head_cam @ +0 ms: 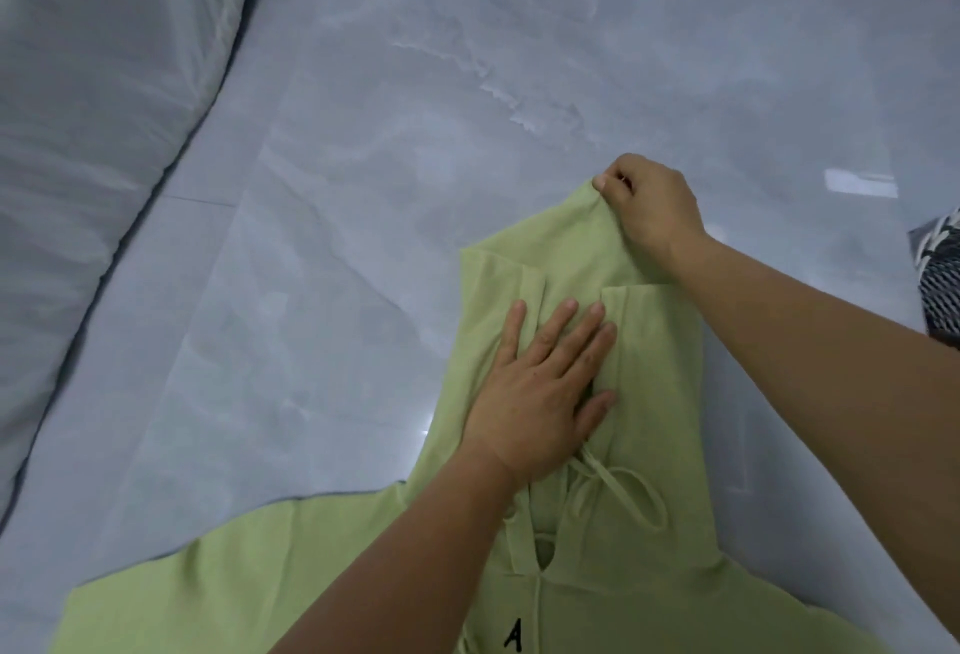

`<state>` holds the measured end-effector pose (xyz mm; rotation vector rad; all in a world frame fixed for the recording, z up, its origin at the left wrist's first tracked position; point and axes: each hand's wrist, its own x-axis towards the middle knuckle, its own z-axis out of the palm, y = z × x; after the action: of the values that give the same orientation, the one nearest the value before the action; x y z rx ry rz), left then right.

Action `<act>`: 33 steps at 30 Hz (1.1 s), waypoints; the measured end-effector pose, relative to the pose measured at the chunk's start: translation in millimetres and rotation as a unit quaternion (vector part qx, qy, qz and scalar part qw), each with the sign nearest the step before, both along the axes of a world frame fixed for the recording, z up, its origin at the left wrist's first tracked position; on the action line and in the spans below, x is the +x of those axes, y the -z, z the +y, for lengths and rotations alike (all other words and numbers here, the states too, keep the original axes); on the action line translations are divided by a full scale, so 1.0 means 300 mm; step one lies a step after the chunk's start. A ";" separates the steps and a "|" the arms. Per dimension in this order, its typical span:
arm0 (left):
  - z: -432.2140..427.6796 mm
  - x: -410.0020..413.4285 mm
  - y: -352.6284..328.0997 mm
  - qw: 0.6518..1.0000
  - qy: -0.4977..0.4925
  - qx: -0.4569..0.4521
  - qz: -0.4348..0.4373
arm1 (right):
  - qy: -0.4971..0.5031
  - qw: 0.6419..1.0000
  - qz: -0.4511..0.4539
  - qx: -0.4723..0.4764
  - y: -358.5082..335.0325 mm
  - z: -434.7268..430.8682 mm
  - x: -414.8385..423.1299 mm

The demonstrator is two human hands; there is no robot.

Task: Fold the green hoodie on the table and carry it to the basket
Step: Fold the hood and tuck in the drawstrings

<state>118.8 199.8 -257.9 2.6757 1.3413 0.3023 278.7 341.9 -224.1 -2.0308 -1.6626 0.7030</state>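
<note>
Two bare hands work on a light green cotton hoodie [649,575] spread flat on a glossy grey marbled bench [467,81], which fills most of the view. Along the bench's far left side lies a pale grey wrinkled sheet or cushion [93,107], its edge running diagonally. The hoodie lies at the near right part of the bench, front side up, its hood pointing away from the person and its shoulders and chest reaching the bottom edge of the picture. A black letter "A" [514,635] is printed on the chest near the bottom edge. The hood's two front edges lie side by side, with a narrow gap between them.

The left hand [540,393] is released and flat, palm down, fingers spread, pressing on the hood over that gap. The right hand [647,203] is clenched on the far tip of the hood, pinching the fabric between thumb and fingers and lifting it slightly. A thin green drawstring [618,492], tied in a loose bow, lies on the hood just below the left hand. At the right edge, a black-and-white patterned fabric item [943,279] is partly in view.
</note>
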 end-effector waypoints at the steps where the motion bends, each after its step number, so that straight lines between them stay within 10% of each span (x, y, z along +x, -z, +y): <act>1: 0.000 0.000 0.001 1.000 0.006 -0.002 -0.002 | 0.006 1.000 0.002 0.004 0.000 -0.003 -0.002; 8: 0.000 0.000 -0.006 1.000 0.013 0.005 -0.008 | 0.028 0.996 0.087 -0.024 0.001 -0.006 -0.007; 20: -0.001 -0.004 0.002 1.000 0.012 -0.008 -0.027 | -0.018 0.995 -0.102 -0.004 0.009 0.056 -0.041; 25: -0.002 -0.004 0.003 1.000 0.011 -0.004 -0.026 | -0.070 0.995 0.057 -0.031 -0.012 -0.016 0.038; 33: -0.006 -0.002 0.001 0.999 0.015 -0.011 -0.029 | -0.016 0.992 -0.106 0.059 0.040 0.046 -0.024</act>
<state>118.2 198.1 -258.2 2.6460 1.2783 0.3577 271.4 355.8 -236.2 -2.0575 -1.8124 0.3995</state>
